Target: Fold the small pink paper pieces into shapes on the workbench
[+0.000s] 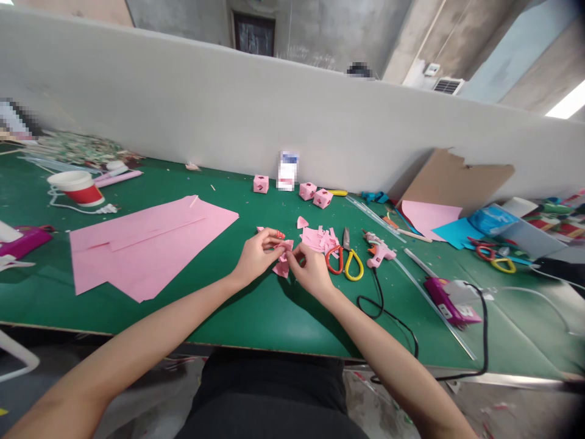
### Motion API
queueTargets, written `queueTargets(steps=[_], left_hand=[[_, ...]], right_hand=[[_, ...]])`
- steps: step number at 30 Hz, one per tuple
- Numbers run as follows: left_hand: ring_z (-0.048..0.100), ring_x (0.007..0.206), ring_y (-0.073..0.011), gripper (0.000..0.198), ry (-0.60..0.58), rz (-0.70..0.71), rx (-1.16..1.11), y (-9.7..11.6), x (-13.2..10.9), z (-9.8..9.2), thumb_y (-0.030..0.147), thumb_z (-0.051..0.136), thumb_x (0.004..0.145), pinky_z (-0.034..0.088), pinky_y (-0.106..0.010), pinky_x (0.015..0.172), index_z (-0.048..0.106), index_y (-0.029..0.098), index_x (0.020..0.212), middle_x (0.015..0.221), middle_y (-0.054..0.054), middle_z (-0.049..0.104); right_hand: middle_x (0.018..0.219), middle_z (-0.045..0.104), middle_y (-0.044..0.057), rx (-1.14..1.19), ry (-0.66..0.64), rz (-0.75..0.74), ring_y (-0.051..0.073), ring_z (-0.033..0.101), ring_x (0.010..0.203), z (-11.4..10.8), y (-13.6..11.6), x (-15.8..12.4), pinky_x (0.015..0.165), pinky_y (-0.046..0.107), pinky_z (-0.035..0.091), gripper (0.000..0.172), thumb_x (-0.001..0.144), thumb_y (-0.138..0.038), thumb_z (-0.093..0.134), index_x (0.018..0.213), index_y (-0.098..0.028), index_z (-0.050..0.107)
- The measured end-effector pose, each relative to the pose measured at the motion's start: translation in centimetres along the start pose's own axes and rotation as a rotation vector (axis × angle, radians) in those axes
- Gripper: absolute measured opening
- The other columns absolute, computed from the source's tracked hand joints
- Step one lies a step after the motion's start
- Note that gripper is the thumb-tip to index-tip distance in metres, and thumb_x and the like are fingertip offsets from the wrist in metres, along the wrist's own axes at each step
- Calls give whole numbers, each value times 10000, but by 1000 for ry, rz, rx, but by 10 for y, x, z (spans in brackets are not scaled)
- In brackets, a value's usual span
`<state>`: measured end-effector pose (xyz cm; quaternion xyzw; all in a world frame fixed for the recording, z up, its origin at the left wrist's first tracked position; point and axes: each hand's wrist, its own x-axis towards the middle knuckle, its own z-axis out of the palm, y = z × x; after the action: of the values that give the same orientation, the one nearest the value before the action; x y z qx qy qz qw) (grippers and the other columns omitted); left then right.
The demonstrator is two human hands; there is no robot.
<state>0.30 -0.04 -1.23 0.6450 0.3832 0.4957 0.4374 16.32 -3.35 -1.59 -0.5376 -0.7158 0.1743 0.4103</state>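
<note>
Between my two hands is a small folded piece of pink paper (282, 267), held just above the green table. My left hand (261, 253) pinches it from the left, with something red around a fingertip. From the right, my right hand (311, 268) grips the same piece between thumb and forefinger. Cut pink paper strips (322, 239) lie just beyond my right hand, with a pink paper scrap (302, 222) behind them. Scissors (346, 256) with one red and one yellow handle rest beside the strips. A pink glue gun (380, 250) lies further right.
Large pink paper sheets (150, 253) cover the left of the green table (274, 329). Pink paper cubes (261, 184) stand at the back. A paper cup (77, 188) stands far left. A purple power strip (450, 302), a black cord (393, 311) and clear glue sticks (434, 305) lie right.
</note>
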Motion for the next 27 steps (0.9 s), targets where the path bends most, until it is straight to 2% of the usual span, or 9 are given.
queueTargets(steps=[7, 15, 23, 27], left_hand=[[730, 885, -215, 286, -19, -20, 18, 0, -2, 1, 234, 715, 749, 582, -371, 859, 570, 174, 988, 915, -65, 750], [707, 941, -204, 293, -54, 1, 14, -2, -2, 3, 233, 677, 784, 586, -320, 809, 578, 167, 1051, 1008, -91, 707], [716, 856, -194, 258, -40, 2, 16, 2, -3, 3, 243, 670, 787, 584, -320, 782, 580, 164, 1015, 898, -66, 720], [717, 804, -187, 246, -22, 14, 40, 3, -3, 1, 228, 661, 784, 583, -316, 756, 582, 169, 1009, 860, -51, 721]], right_hand=[[693, 656, 8, -52, -5, -20, 141, 557, 560, -1, 1, -1, 536, 241, 380, 234, 925, -386, 491, 817, -209, 598], [672, 631, 19, -90, 2, -50, 141, 521, 532, -1, 2, -1, 523, 239, 353, 269, 945, -383, 451, 763, -214, 555], [639, 605, 7, -102, -15, -39, 130, 480, 492, 1, 3, -2, 502, 240, 319, 280, 951, -391, 440, 757, -215, 540], [687, 630, 19, -91, -5, -50, 148, 539, 570, -1, 0, -2, 542, 247, 360, 247, 931, -384, 481, 770, -212, 557]])
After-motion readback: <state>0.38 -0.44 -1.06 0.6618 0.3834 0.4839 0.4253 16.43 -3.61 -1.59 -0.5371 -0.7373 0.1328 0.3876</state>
